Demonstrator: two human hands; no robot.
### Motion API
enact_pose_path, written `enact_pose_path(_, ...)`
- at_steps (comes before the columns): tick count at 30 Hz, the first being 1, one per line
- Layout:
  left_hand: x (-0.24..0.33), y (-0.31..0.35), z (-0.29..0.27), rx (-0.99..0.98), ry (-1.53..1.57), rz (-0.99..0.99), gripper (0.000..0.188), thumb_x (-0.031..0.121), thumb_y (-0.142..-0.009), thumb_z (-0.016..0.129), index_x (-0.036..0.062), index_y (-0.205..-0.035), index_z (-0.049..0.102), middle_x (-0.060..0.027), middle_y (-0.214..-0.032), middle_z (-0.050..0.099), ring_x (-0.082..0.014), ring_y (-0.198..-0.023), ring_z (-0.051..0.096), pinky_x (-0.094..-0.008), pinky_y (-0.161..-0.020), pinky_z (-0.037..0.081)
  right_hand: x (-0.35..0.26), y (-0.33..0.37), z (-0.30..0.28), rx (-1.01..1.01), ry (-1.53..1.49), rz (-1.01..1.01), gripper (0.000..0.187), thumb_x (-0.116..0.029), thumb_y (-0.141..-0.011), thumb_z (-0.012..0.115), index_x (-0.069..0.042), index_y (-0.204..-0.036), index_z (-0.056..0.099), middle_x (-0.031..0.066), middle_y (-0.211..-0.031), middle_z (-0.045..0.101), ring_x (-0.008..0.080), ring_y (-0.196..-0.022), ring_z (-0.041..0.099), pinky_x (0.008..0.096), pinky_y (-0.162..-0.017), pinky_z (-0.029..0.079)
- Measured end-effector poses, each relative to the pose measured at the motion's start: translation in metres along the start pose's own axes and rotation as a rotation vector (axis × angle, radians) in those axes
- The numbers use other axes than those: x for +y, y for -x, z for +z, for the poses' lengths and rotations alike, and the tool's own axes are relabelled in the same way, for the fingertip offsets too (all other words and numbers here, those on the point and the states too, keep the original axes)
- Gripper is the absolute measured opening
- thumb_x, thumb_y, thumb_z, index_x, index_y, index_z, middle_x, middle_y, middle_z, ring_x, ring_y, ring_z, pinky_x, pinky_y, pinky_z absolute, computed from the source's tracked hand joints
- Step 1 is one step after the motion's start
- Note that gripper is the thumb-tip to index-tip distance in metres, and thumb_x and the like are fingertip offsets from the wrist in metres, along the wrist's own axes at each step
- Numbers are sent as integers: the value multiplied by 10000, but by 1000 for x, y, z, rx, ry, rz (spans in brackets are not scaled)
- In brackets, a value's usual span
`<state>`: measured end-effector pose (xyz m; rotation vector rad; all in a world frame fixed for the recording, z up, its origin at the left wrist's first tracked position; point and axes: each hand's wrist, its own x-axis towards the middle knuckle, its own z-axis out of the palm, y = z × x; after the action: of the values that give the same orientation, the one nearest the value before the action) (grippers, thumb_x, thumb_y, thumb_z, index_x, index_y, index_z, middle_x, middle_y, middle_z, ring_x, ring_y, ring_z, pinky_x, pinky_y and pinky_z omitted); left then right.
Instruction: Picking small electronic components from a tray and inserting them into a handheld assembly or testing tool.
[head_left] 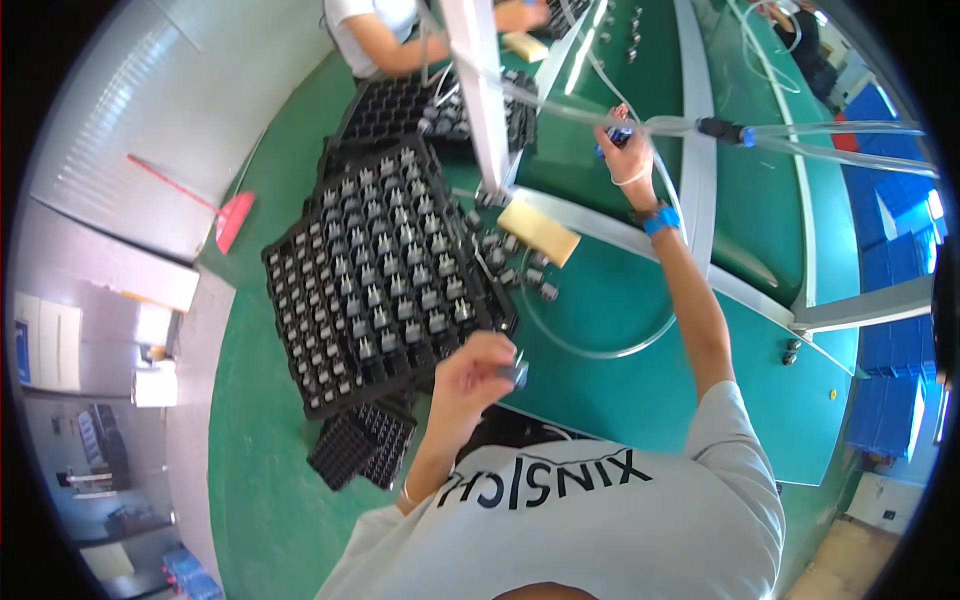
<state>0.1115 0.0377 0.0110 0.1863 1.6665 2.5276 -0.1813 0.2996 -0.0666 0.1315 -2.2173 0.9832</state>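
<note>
My left hand (pixel 468 382), near the table's front edge, pinches a small grey metal part (pixel 515 373) between thumb and fingers. Beside it lies a black tray (pixel 325 385) with rows of small silvery parts (pixel 395 255) standing in its pockets. My right arm stretches forward over the green table. At its end my right hand (pixel 630 158) closes around a small blue and dark object (pixel 619 132), whose kind I cannot make out. Several loose metal parts (pixel 508 275) lie along the tray's right edge, next to a pale yellow block (pixel 538 233).
A white post (pixel 476 90) and rail (pixel 590 222) cross the green table (pixel 600 390). Clear hoses (pixel 840 130) run across the right side, joined at a dark connector (pixel 725 131). A co-worker's arm (pixel 400 52) reaches over another black tray (pixel 385 110). Smaller black trays (pixel 345 450) sit lower down.
</note>
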Motion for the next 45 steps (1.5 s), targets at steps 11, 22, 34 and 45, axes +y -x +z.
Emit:
enact_pose_path(11, 0, -26, 4, -42, -73, 191, 277, -128, -654, 671, -53, -911, 598, -119, -967, 538, -179, -880, 572, -271, -771, 517, -175, 127, -94, -969, -1400, 954, 425, -341, -838, 494, 6, -1084, 491, 105, -990, 581, 163, -837, 585, 264, -746, 473)
enact_pose_path(22, -2, -10, 16, 52, -225, 221, 465, -25, -614, 761, -19, -1020, 533, -79, -986, 501, -153, -848, 545, -270, -762, 484, -185, 141, -123, -936, -1292, 718, 473, -365, -835, 536, 1, -1123, 455, 119, -988, 569, 176, -853, 591, 286, -764, 488)
enact_pose_path(34, 14, -35, -40, 40, -1456, 156, 245, 68, -696, 663, 77, -934, 605, -57, -855, 538, -254, -808, 516, -350, -749, 430, -102, 97, -31, -406, -370, -23, 286, -115, -740, 616, 31, -976, 546, 185, -838, 593, 286, -767, 616, 308, -712, 471)
enact_pose_path(45, 9, -43, -33, 131, -1534, 208, 197, 6, -717, 624, 45, -901, 565, -66, -863, 523, -248, -804, 515, -352, -721, 430, -103, 97, -28, -475, -344, -40, 445, -170, -717, 674, -13, -1095, 500, 208, -906, 591, 376, -799, 577, 387, -703, 463)
